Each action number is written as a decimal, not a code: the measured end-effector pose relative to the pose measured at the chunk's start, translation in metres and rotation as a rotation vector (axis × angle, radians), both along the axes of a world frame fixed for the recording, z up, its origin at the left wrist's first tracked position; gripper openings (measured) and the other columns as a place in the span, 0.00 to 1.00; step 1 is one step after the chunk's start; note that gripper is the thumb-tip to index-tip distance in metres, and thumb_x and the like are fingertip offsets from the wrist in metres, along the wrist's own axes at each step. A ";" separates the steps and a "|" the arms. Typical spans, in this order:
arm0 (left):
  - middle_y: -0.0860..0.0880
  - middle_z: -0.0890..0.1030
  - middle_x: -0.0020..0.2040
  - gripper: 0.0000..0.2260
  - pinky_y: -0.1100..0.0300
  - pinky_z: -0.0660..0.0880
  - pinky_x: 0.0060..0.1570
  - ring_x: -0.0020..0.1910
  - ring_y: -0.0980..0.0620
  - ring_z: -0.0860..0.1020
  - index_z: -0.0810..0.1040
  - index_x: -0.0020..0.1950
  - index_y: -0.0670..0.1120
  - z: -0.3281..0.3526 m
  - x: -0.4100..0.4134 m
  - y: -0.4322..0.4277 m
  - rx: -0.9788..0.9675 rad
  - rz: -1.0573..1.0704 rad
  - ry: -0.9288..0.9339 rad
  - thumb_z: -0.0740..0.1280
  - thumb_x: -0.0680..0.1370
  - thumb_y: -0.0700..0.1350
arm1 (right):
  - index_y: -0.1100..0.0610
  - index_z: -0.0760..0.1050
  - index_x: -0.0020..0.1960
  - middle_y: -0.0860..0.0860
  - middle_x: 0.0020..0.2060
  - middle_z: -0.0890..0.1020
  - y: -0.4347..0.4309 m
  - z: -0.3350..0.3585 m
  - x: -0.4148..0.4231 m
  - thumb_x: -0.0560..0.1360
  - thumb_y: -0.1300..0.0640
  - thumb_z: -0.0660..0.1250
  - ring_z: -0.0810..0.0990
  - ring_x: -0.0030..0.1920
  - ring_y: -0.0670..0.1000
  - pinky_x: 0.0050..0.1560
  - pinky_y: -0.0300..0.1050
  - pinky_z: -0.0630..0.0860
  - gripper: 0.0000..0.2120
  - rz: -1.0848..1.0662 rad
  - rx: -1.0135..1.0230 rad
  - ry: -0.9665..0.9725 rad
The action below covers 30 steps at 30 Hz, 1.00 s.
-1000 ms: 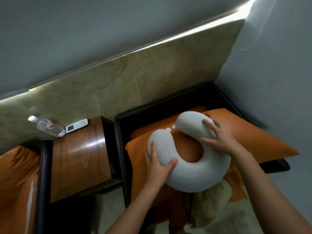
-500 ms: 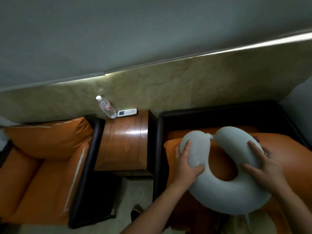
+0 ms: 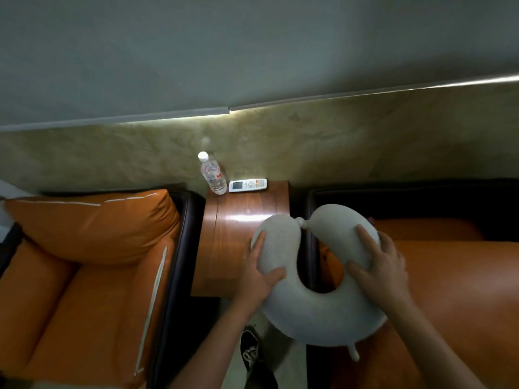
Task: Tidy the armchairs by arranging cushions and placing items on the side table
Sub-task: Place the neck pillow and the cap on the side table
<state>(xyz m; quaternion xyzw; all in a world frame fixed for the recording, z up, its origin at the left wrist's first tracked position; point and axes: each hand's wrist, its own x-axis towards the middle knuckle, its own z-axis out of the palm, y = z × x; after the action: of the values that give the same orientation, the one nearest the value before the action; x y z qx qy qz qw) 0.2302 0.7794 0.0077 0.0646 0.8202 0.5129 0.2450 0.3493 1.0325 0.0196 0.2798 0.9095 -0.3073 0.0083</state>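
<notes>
Table: glossy brown wooden side table [image 3: 233, 248], bare from centre to 6 o'clock edge.
Back edge: clear plastic water bottle [image 3: 214, 176], white remote control [image 3: 247, 185] at 12 o'clock.
Pillow: grey U-shaped neck pillow [image 3: 317, 315], open ends toward 12 o'clock, over table's 3 o'clock edge.
Hands: left hand [image 3: 258, 276], right hand [image 3: 382, 268] each grasp one limb.

I have carried the neck pillow [image 3: 317, 310] toward nine o'clock, off the right armchair's orange cushion [image 3: 449, 276]. Its left lobe, gripped by my left hand [image 3: 259, 276], now overhangs the side table [image 3: 233, 242]; my right hand [image 3: 379, 270] has travelled with the three o'clock lobe.
</notes>
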 end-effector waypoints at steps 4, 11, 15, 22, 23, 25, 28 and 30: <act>0.54 0.54 0.80 0.43 0.52 0.62 0.70 0.77 0.51 0.57 0.55 0.78 0.68 -0.023 -0.076 -0.070 0.001 -0.052 -0.002 0.76 0.70 0.51 | 0.32 0.46 0.77 0.51 0.78 0.53 -0.070 -0.028 -0.071 0.75 0.43 0.70 0.59 0.73 0.64 0.65 0.66 0.69 0.41 -0.057 -0.030 -0.041; 0.54 0.54 0.80 0.44 0.54 0.64 0.71 0.76 0.54 0.58 0.59 0.74 0.69 -0.077 -0.203 -0.145 -0.016 -0.083 0.001 0.73 0.61 0.59 | 0.35 0.46 0.78 0.52 0.78 0.53 -0.162 -0.089 -0.188 0.75 0.42 0.67 0.59 0.73 0.63 0.67 0.66 0.66 0.40 -0.135 -0.026 -0.099; 0.52 0.54 0.81 0.45 0.49 0.62 0.73 0.78 0.52 0.57 0.60 0.76 0.65 -0.114 -0.258 -0.159 -0.066 -0.099 -0.012 0.73 0.61 0.60 | 0.35 0.47 0.77 0.52 0.78 0.52 -0.187 -0.123 -0.235 0.74 0.41 0.67 0.59 0.73 0.62 0.68 0.65 0.66 0.40 -0.187 0.014 -0.131; 0.55 0.58 0.80 0.38 0.54 0.61 0.72 0.77 0.54 0.60 0.64 0.72 0.67 -0.164 -0.285 -0.168 -0.041 0.002 -0.089 0.77 0.66 0.52 | 0.35 0.50 0.79 0.52 0.79 0.52 -0.212 -0.168 -0.266 0.75 0.43 0.67 0.58 0.76 0.61 0.71 0.63 0.63 0.38 -0.234 -0.017 -0.140; 0.55 0.57 0.80 0.38 0.56 0.60 0.72 0.77 0.55 0.59 0.63 0.73 0.65 -0.169 -0.283 -0.169 -0.043 0.005 -0.087 0.77 0.68 0.52 | 0.35 0.49 0.79 0.52 0.79 0.52 -0.214 -0.175 -0.265 0.75 0.42 0.66 0.57 0.76 0.62 0.71 0.64 0.62 0.38 -0.222 -0.028 -0.151; 0.54 0.55 0.81 0.37 0.58 0.58 0.72 0.76 0.58 0.57 0.61 0.77 0.61 -0.174 -0.275 -0.168 -0.078 0.038 -0.065 0.77 0.73 0.49 | 0.35 0.46 0.79 0.53 0.80 0.50 -0.215 -0.186 -0.261 0.76 0.41 0.65 0.55 0.77 0.63 0.71 0.66 0.62 0.39 -0.207 -0.027 -0.155; 0.51 0.54 0.82 0.34 0.57 0.58 0.74 0.77 0.56 0.56 0.59 0.80 0.54 -0.174 -0.249 -0.158 -0.199 0.163 0.076 0.72 0.78 0.50 | 0.35 0.45 0.80 0.53 0.80 0.49 -0.218 -0.192 -0.260 0.77 0.41 0.63 0.53 0.78 0.64 0.70 0.67 0.63 0.38 -0.227 -0.044 -0.162; 0.51 0.53 0.82 0.34 0.55 0.58 0.74 0.79 0.52 0.55 0.57 0.81 0.55 -0.174 -0.233 -0.150 -0.260 0.215 0.122 0.70 0.78 0.53 | 0.36 0.45 0.80 0.54 0.80 0.49 -0.220 -0.192 -0.265 0.78 0.41 0.61 0.54 0.77 0.64 0.69 0.67 0.65 0.36 -0.221 -0.016 -0.161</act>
<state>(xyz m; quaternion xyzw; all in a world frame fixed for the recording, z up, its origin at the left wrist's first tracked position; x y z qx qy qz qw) -0.0030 0.6297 -0.1660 -0.0247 0.8952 0.4207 0.1451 0.0843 0.8124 -0.1720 0.4019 0.8670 -0.2903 0.0498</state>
